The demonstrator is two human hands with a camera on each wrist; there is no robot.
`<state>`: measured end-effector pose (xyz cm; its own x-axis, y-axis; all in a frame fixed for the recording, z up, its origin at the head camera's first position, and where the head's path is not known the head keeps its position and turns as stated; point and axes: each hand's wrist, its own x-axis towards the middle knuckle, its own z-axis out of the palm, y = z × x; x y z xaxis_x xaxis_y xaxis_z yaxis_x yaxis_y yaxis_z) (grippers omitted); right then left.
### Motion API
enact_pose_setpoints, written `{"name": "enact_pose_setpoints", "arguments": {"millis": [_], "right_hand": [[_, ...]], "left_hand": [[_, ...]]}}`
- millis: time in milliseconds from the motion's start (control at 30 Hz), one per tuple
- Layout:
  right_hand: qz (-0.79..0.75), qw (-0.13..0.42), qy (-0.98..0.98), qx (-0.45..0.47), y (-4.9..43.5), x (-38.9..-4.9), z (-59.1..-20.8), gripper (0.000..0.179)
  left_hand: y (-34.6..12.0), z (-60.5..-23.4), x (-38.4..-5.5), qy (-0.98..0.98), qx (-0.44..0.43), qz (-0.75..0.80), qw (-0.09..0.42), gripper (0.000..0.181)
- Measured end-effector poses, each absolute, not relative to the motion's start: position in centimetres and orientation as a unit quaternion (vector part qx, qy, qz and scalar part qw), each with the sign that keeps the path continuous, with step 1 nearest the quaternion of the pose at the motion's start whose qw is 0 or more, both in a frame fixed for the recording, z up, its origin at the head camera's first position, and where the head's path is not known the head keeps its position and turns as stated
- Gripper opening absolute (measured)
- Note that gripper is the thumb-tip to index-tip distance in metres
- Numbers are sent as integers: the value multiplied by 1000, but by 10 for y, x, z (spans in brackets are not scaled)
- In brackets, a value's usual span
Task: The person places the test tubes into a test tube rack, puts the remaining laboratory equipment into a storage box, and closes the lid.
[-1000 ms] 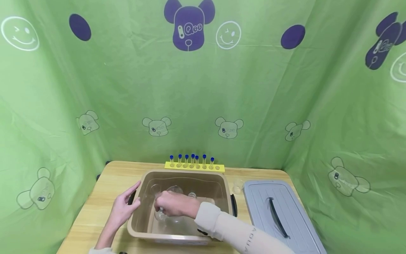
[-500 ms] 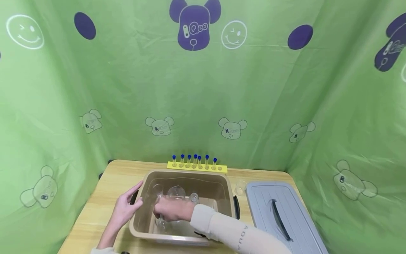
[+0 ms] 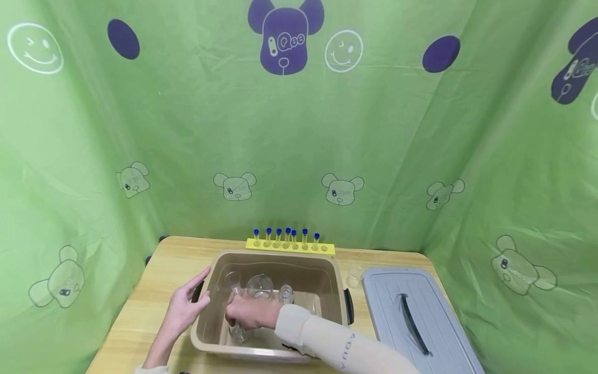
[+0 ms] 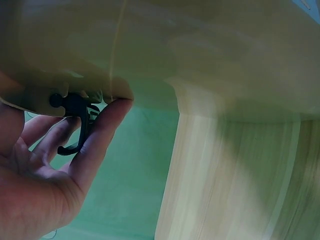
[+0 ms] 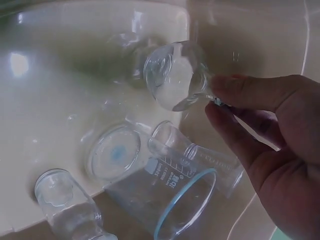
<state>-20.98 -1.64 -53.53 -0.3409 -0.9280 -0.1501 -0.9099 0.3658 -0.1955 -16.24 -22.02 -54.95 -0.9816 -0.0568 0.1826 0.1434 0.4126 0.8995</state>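
A brown plastic storage box (image 3: 268, 255) stands on the table. Inside it, my right hand (image 3: 252, 310) pinches the neck of a round-bodied clear glass flask (image 5: 177, 75) between thumb and fingers. The flask hangs tilted by the box's inner wall; whether it touches the floor, I cannot tell. Below it in the right wrist view lie a graduated glass beaker (image 5: 145, 195), a smaller marked glass vessel (image 5: 212, 162) and a glass bottle (image 5: 67, 202). My left hand (image 3: 182, 306) rests at the box's left side, thumb and index finger spread around the black handle (image 4: 77, 120), index fingertip against the wall.
Behind the box stands a yellow rack (image 3: 329, 249) with several blue-capped tubes (image 3: 287, 238). A small clear glass vessel (image 3: 355, 275) stands right of the box. The grey lid (image 3: 388, 301) with its black handle lies on the table (image 3: 182, 249) at the right.
My right hand has shifted slightly toward the near side of the box with the flask, showing more of the glassware behind it. My left hand stays at the box's side.
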Motion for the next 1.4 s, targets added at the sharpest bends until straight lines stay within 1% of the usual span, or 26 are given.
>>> {"name": "enact_pose_setpoints", "arguments": {"millis": [200, 433, 800, 933, 1000, 1100, 1400], "right_hand": [[-25, 105, 814, -571, -15, -210, -541, 23], [-28, 115, 821, -559, -13, -211, -544, 24], [-26, 110, 826, -552, -11, -211, -545, 24], [-40, 118, 833, -539, -9, -214, -534, 25], [-54, 128, 838, -527, -7, -216, -525, 26], [-70, 128, 840, -523, -3, -222, -511, 26], [-148, 99, 840, -513, 26, -232, -468, 24]], "left_hand": [[-219, -549, -162, -841, -24, -533, 91, 62], [-218, -547, -163, -846, -24, -524, 93, 61], [-216, -549, -163, -837, -27, -538, 92, 62], [-217, -550, -162, -835, -26, -543, 86, 62], [-218, -550, -162, -835, -24, -544, 83, 62], [-219, -550, -163, -833, -20, -547, 79, 62], [-220, -549, -163, -830, -20, -551, 80, 62]]}}
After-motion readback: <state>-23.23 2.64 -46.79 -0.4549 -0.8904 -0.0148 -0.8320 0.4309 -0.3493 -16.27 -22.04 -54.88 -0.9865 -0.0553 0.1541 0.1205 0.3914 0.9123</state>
